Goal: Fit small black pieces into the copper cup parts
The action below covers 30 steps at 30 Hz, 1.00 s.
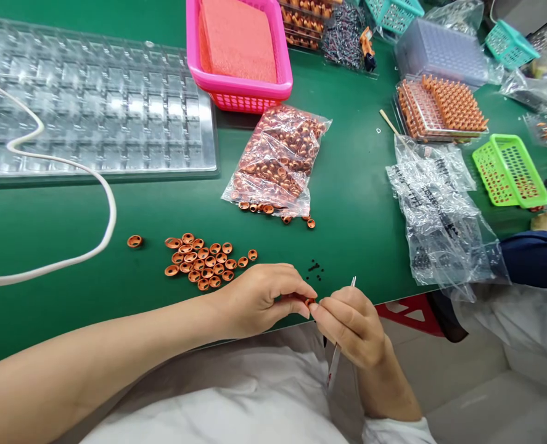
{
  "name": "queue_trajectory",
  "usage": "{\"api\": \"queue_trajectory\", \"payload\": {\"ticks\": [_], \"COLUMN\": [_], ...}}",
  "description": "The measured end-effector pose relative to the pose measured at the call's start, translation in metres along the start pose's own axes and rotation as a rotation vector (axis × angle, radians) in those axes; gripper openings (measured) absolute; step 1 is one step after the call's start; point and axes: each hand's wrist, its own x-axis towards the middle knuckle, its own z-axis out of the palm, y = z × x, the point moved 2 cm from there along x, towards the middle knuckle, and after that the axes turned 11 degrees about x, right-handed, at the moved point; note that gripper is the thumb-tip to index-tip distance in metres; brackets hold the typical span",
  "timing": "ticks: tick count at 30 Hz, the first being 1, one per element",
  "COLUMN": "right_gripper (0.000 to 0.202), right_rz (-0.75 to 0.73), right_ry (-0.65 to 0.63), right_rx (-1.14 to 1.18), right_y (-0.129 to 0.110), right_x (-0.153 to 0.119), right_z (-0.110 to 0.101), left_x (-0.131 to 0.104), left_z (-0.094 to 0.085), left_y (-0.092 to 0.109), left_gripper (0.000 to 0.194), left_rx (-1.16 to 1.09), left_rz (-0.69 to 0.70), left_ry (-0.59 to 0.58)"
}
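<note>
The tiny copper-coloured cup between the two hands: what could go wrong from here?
The cup, pinched by the left hand near the edge of the green table, might slip and drop. The slim tool in the right hand juts out near loose black bits, so it could scatter them.

My left fingers [288, 283] pinch a copper-coloured ring [309, 302] over the table's [356, 228] near edge; my right fingers [340, 317] meet it, holding a slim tool [333, 365].
</note>
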Motion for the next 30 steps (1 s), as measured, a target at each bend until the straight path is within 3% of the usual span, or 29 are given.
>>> {"api": "queue_trajectory", "payload": {"ticks": [21,30], "right_gripper": [0.028,0.021], "right_rz": [-0.091,-0.099], "right_ry": [-0.09,-0.107], "right_rx": [0.063,0.035], "right_y": [-0.008,-0.003], "right_x": [0.021,0.019], "right_z": [-0.01,-0.007], "left_x": [0.001,-0.001], "left_z": [-0.003,0.001], "left_y": [0.012,0.005], "left_gripper": [0.019,0.015], "left_rx": [0.007,-0.019], "left_rz": [0.035,-0.013], "left_ry": [-0.02,-0.006]}}
